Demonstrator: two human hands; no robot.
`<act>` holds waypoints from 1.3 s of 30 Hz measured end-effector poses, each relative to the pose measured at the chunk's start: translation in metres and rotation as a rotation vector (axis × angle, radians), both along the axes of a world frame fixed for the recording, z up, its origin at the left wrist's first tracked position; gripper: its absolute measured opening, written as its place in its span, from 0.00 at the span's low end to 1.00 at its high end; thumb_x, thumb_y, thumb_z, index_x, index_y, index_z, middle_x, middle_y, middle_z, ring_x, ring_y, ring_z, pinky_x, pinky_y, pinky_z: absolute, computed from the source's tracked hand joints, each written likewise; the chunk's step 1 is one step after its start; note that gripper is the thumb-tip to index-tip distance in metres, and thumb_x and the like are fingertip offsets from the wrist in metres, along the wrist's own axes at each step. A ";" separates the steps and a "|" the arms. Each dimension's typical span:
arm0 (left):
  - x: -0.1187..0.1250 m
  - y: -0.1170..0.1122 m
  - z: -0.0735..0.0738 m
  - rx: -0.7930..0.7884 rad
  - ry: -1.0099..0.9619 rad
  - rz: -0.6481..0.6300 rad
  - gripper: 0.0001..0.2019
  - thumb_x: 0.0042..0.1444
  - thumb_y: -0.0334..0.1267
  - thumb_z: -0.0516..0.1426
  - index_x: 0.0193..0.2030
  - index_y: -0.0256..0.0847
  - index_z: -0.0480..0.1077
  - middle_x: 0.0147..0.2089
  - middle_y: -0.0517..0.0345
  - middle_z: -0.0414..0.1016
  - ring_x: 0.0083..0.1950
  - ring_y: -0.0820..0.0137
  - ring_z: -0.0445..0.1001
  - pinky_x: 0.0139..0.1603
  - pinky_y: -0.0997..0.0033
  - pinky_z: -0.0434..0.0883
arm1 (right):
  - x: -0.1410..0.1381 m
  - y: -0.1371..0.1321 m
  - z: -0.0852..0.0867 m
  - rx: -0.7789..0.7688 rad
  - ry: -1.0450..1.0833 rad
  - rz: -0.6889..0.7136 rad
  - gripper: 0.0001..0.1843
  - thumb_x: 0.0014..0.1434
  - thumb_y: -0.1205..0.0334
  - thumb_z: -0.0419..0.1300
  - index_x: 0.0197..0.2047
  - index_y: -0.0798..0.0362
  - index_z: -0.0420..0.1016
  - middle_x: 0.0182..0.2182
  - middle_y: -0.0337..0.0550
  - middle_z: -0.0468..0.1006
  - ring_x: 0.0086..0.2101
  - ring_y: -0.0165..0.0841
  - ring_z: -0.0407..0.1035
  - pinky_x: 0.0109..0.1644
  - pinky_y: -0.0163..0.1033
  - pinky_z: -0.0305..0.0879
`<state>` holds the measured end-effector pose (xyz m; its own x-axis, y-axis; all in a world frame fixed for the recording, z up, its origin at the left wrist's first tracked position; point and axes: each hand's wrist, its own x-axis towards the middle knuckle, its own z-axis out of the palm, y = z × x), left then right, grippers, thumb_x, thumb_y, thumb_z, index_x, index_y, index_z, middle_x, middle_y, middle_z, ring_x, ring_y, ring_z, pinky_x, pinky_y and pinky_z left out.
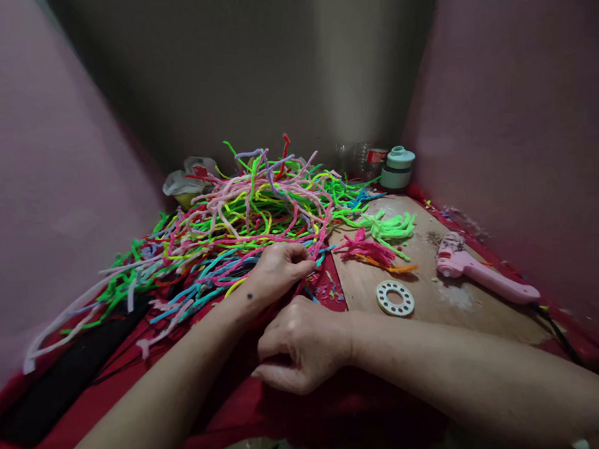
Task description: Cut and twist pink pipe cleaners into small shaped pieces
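Right forearm (432, 357), closest to the lens, ends in the right hand (304, 345), curled closed, though its underside is too dark to tell what it holds. Left hand (284, 267) pinches a fuzzy stem (319, 251) at the near edge of the tangled heap (260, 213) on red cloth (232, 417); strands interlock, so a tug could drag neighbours out. Holed ring (407, 298) sits just beside the forearm, where a sideways sweep might knock it.

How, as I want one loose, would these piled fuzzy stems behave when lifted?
The fuzzy stems probably bend but hold shape: some curve upward unsupported. They look thin, so likely light. Tangled together, one may drag others along.
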<state>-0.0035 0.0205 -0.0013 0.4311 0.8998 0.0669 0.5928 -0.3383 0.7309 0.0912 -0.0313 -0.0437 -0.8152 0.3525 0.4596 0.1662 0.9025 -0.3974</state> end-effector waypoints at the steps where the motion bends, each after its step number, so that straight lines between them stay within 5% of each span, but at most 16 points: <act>1: -0.003 -0.001 0.006 -0.040 -0.069 0.016 0.08 0.49 0.38 0.56 0.24 0.36 0.69 0.20 0.66 0.62 0.23 0.78 0.59 0.25 0.78 0.57 | 0.000 0.000 0.001 -0.012 0.008 -0.001 0.15 0.54 0.57 0.52 0.21 0.54 0.70 0.17 0.39 0.72 0.21 0.27 0.63 0.25 0.32 0.53; 9: -0.033 -0.002 0.030 -0.141 -0.591 0.090 0.07 0.52 0.40 0.56 0.32 0.40 0.64 0.23 0.65 0.67 0.20 0.78 0.63 0.20 0.79 0.60 | 0.012 0.010 0.019 -0.456 0.499 -0.235 0.19 0.53 0.65 0.54 0.14 0.55 0.55 0.14 0.31 0.51 0.18 0.22 0.48 0.23 0.31 0.47; 12: -0.036 -0.007 0.034 -0.079 -0.508 0.090 0.08 0.53 0.41 0.55 0.31 0.39 0.63 0.22 0.65 0.64 0.17 0.79 0.60 0.17 0.80 0.58 | 0.017 0.023 0.031 -0.747 0.803 -0.347 0.11 0.55 0.58 0.56 0.25 0.55 0.65 0.19 0.32 0.62 0.20 0.22 0.54 0.24 0.31 0.51; 16: -0.038 -0.012 0.035 -0.001 -0.168 0.005 0.11 0.54 0.44 0.54 0.30 0.38 0.64 0.20 0.66 0.60 0.19 0.80 0.56 0.18 0.81 0.55 | 0.023 0.045 0.039 -0.979 1.072 -0.278 0.14 0.53 0.52 0.58 0.35 0.55 0.70 0.21 0.33 0.68 0.16 0.21 0.54 0.19 0.30 0.49; 19: -0.043 -0.008 0.032 0.129 0.032 -0.055 0.12 0.55 0.45 0.53 0.30 0.37 0.65 0.23 0.65 0.60 0.24 0.79 0.57 0.23 0.80 0.56 | 0.029 0.057 0.041 -1.024 1.165 -0.242 0.12 0.56 0.56 0.56 0.29 0.56 0.71 0.15 0.33 0.65 0.15 0.23 0.57 0.17 0.31 0.50; 24: -0.053 0.000 0.031 0.148 0.192 -0.073 0.15 0.56 0.48 0.51 0.32 0.37 0.67 0.25 0.64 0.60 0.27 0.77 0.58 0.27 0.79 0.58 | 0.043 0.066 0.053 -1.143 1.343 -0.293 0.10 0.57 0.68 0.51 0.26 0.57 0.70 0.21 0.38 0.73 0.17 0.22 0.60 0.19 0.29 0.54; 31: -0.060 0.004 0.036 -0.066 0.100 -0.126 0.13 0.52 0.47 0.53 0.30 0.37 0.66 0.28 0.64 0.61 0.29 0.76 0.59 0.29 0.80 0.59 | 0.058 0.070 0.064 -1.078 1.447 -0.285 0.09 0.59 0.70 0.52 0.28 0.56 0.69 0.20 0.36 0.72 0.17 0.20 0.60 0.20 0.26 0.54; 39: -0.070 0.008 0.036 -0.141 0.082 -0.240 0.13 0.53 0.46 0.54 0.29 0.37 0.65 0.28 0.64 0.58 0.29 0.78 0.57 0.29 0.80 0.59 | 0.063 0.072 0.062 -1.028 1.442 -0.341 0.08 0.59 0.71 0.52 0.30 0.54 0.69 0.15 0.32 0.66 0.13 0.20 0.53 0.16 0.26 0.46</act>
<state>-0.0739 0.0281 0.0346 0.6313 0.7697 -0.0950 0.5670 -0.3745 0.7337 0.1543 0.0409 0.0186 0.1478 0.9726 0.1794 -0.6738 0.2318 -0.7016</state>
